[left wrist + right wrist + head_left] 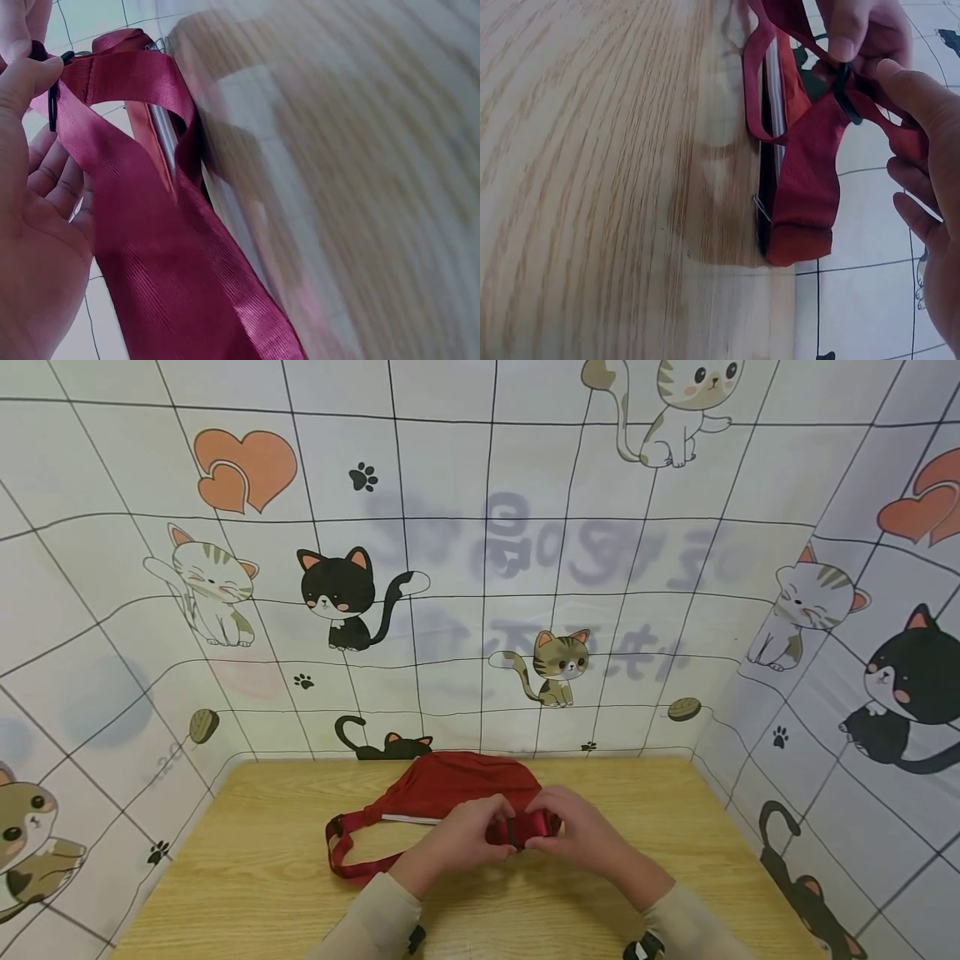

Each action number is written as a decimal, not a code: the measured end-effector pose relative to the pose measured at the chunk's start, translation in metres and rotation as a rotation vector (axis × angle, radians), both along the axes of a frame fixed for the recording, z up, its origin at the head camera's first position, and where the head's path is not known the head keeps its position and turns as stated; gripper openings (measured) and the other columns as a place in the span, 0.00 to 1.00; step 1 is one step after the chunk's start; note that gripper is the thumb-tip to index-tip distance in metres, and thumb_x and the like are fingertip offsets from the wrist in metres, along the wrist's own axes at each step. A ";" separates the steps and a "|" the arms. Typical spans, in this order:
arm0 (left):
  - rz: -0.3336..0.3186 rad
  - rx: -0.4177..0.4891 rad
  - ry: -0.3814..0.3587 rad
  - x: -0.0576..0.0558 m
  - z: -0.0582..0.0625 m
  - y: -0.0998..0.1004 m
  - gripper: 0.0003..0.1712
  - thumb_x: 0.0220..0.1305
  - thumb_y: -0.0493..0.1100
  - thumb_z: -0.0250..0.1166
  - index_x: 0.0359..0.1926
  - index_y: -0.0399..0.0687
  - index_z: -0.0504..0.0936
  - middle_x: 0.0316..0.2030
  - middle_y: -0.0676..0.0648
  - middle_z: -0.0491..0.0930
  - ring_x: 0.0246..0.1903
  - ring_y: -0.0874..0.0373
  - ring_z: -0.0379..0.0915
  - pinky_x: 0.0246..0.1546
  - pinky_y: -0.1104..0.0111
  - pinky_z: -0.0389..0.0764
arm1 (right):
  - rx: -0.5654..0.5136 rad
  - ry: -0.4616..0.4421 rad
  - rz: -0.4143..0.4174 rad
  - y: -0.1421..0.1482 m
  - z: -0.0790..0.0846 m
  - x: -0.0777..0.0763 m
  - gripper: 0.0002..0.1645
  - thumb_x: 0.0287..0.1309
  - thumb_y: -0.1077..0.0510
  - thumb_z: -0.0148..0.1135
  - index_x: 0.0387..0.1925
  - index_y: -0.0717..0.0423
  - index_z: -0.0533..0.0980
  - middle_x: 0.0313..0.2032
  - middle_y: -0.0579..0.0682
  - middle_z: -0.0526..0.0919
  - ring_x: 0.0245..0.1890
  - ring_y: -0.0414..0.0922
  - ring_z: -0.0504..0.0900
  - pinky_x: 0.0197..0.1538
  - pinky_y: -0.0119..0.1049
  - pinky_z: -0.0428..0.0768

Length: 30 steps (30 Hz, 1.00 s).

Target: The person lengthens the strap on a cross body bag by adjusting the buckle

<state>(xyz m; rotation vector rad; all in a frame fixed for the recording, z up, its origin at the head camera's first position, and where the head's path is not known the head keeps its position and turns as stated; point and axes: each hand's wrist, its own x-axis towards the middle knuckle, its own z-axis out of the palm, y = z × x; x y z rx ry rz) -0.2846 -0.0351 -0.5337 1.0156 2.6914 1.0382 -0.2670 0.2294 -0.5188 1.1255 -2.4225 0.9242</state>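
A red waist bag [468, 777] lies toward the back of the wooden table, its pale zipper line facing forward. In front of its right half, my two hands hold a piece of its dark red strap [810, 165]. My left hand [468, 837] pinches the webbing beside a black slider buckle [847, 97] between thumb and fingers. On the other side of the slider, my right hand [583, 833] grips the strap, thumb near the buckle. In the left wrist view a wide stretch of webbing [146, 240] hangs across the palm. Fingers partly hide the slider.
The other end of the strap makes a loop [348, 870] on the table [262, 827] to the left, with a black fitting [335, 825] near the bag's corner. Cloth walls [450, 610] printed with cats and grid lines stand behind and at both sides.
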 end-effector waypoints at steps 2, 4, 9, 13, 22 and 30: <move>0.004 -0.002 0.000 0.000 -0.001 -0.001 0.25 0.66 0.50 0.83 0.57 0.59 0.80 0.42 0.63 0.82 0.42 0.69 0.77 0.47 0.69 0.81 | -0.041 -0.030 0.011 0.005 -0.001 0.000 0.26 0.53 0.59 0.90 0.50 0.50 0.84 0.46 0.43 0.84 0.39 0.45 0.80 0.40 0.36 0.82; 0.006 -0.002 -0.001 0.000 -0.001 -0.002 0.25 0.66 0.50 0.83 0.57 0.59 0.80 0.43 0.64 0.83 0.43 0.69 0.77 0.48 0.68 0.81 | -0.068 -0.054 0.021 0.009 -0.001 0.000 0.25 0.54 0.58 0.89 0.51 0.50 0.84 0.44 0.42 0.83 0.39 0.47 0.81 0.41 0.35 0.81; -0.003 -0.008 -0.003 0.000 -0.002 -0.001 0.25 0.66 0.51 0.83 0.57 0.59 0.79 0.43 0.63 0.82 0.43 0.69 0.77 0.48 0.69 0.81 | -0.058 -0.088 0.039 0.010 0.000 0.001 0.26 0.55 0.57 0.88 0.52 0.50 0.83 0.45 0.41 0.83 0.40 0.50 0.82 0.43 0.35 0.82; -0.013 -0.011 0.004 0.001 -0.001 0.000 0.25 0.66 0.50 0.83 0.57 0.60 0.79 0.43 0.63 0.82 0.43 0.69 0.78 0.47 0.69 0.81 | 0.066 -0.040 0.011 0.001 0.006 0.002 0.28 0.55 0.53 0.89 0.53 0.50 0.83 0.50 0.42 0.85 0.49 0.45 0.83 0.49 0.43 0.85; -0.018 -0.024 -0.002 0.002 0.000 0.002 0.24 0.66 0.49 0.83 0.55 0.62 0.79 0.42 0.65 0.81 0.41 0.69 0.77 0.45 0.70 0.80 | 0.373 0.167 -0.059 -0.014 0.012 0.000 0.27 0.50 0.45 0.91 0.46 0.48 0.85 0.44 0.39 0.85 0.48 0.43 0.83 0.54 0.47 0.83; -0.013 -0.024 0.008 0.001 -0.001 0.001 0.25 0.67 0.51 0.82 0.57 0.61 0.78 0.42 0.64 0.82 0.41 0.69 0.77 0.46 0.69 0.81 | 0.286 0.129 -0.056 -0.006 0.009 -0.002 0.24 0.52 0.48 0.90 0.45 0.47 0.83 0.43 0.39 0.85 0.48 0.42 0.83 0.54 0.47 0.83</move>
